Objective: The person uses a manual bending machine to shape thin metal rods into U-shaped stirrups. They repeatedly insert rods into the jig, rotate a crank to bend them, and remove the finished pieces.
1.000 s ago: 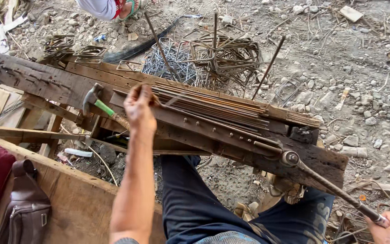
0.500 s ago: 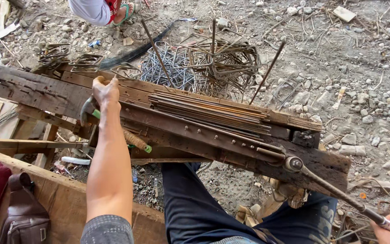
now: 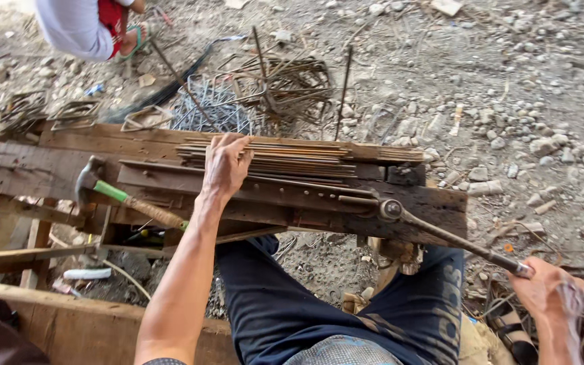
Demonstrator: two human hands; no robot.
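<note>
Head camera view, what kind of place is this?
Likely an outdoor construction yard for bending steel rods: a rough wooden bench holds a bundle of thin rods, bent rod pieces lie on gravel ground.

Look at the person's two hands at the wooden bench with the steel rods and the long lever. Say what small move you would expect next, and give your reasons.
Probably the left hand draws one rod from the bundle of thin steel rods toward the lever's pivot. That hand lies flat on the bundle with no rod separated, while the right hand grips the end of the long lever, which is swung away from the bench.
</note>
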